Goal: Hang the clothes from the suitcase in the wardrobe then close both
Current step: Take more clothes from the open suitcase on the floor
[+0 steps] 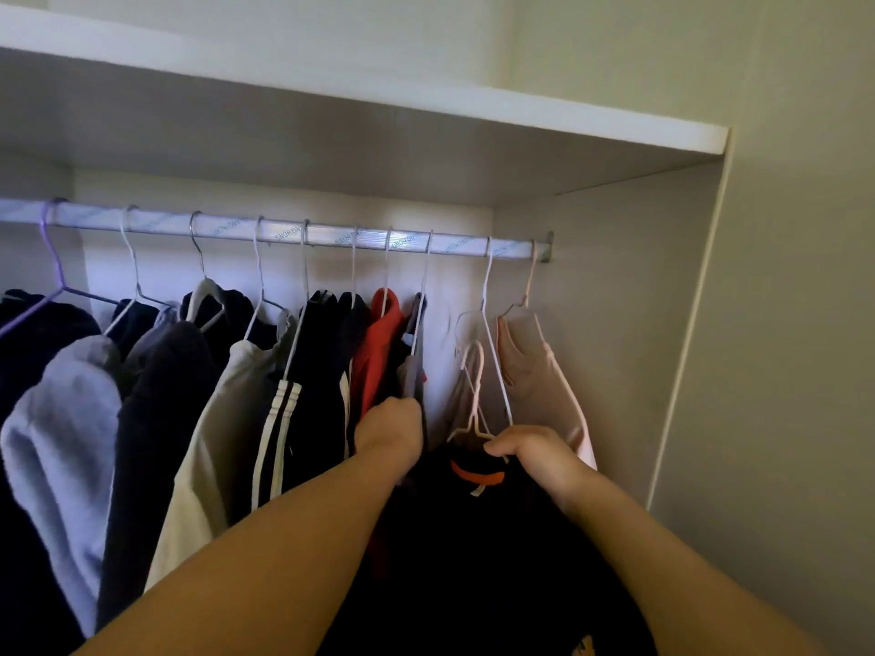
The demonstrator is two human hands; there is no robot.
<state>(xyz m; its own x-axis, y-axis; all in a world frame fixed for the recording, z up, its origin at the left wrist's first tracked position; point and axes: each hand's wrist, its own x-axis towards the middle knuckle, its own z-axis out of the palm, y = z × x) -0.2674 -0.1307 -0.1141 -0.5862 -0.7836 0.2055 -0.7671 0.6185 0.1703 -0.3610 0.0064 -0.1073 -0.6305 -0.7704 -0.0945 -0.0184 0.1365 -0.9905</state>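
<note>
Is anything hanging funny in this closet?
Yes. One pale hanger carrying a dark top is not on the rail. Its hook floats below the rail, tilted, held up by the right hand. The left hand grips a grey garment beside it.

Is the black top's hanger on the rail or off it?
Off. The hanger has its hook below the rail, not over it; the right hand grips it.

Rail [331, 235], repeated blue lettering (inverted), unreadable
</note>
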